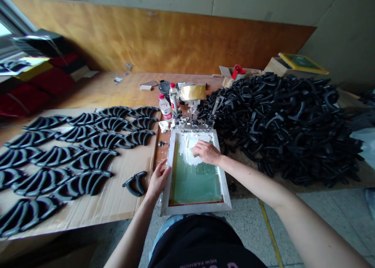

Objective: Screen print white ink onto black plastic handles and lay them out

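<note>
In front of me lies a screen printing frame [225, 178] with metal sides and a green mesh [195, 186]. White ink [187, 141] is spread thickly over the mesh's far half. My right hand [207, 152] is closed on a small tan squeegee [194, 150], its edge down in the ink; the fingers cover most of it. At the frame's left side, my left hand [159, 179] curls around the metal edge, with its fingertips partly hidden. A few black curved plastic parts [137, 183] lie on cardboard just left of that hand.
Rows of black curved parts [99, 141] cover the cardboard [125, 201] at left. A big heap of similar parts [281, 123] rises at right. Behind the frame stand a clamp [193, 123], red-capped bottles [165, 108] and a tape roll [192, 92].
</note>
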### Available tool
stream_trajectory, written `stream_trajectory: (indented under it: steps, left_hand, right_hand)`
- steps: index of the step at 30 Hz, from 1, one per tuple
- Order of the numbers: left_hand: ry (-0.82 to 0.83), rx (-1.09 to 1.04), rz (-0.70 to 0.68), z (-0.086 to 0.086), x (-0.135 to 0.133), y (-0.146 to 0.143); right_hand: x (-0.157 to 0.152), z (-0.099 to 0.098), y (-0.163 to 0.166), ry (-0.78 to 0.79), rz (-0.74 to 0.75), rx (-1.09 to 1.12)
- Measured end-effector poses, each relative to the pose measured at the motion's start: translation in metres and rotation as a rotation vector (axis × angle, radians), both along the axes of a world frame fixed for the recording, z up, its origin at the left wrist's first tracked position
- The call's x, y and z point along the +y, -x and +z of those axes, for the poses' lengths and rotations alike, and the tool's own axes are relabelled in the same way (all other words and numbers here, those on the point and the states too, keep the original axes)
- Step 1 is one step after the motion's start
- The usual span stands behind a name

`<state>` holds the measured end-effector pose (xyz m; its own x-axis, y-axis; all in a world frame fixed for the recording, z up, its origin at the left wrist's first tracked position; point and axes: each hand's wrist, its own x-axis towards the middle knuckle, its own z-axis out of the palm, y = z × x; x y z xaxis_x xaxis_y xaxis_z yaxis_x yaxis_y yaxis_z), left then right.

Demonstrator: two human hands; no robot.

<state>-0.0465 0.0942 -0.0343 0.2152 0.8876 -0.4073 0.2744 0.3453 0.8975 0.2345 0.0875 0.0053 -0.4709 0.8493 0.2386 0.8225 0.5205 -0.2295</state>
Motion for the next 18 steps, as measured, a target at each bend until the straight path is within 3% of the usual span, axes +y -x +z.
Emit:
stream_trajectory:
  steps: [3,5,8,13,16,18]
  left_hand:
    - [0.009,0.008,0.007,0.002,0.0,0.0]
    - [0.005,0.028,0.015,0.005,0.001,0.0]
    - [0.01,0.031,0.016,0.02,0.001,0.001]
    - [-0.019,-0.072,0.013,0.077,0.008,0.001]
    - [-0.12,-0.172,0.055,0.107,0.023,-0.005]
    - [-0.173,-0.292,0.09,0.118,0.036,-0.015]
  right_hand:
    - [-0.011,-0.008,0.003,-0.006,0.07,0.018]
    - [-0.008,-0.004,0.005,0.03,0.052,0.048]
    - [0.021,0.015,0.003,0.038,-0.167,0.076]
    - [0.066,0.051,-0.036,0.005,-0.573,0.006]
    - [0.056,0.054,-0.076,-0.023,-0.806,0.097]
    - [0.036,0.044,-0.091,0.029,-0.881,0.19]
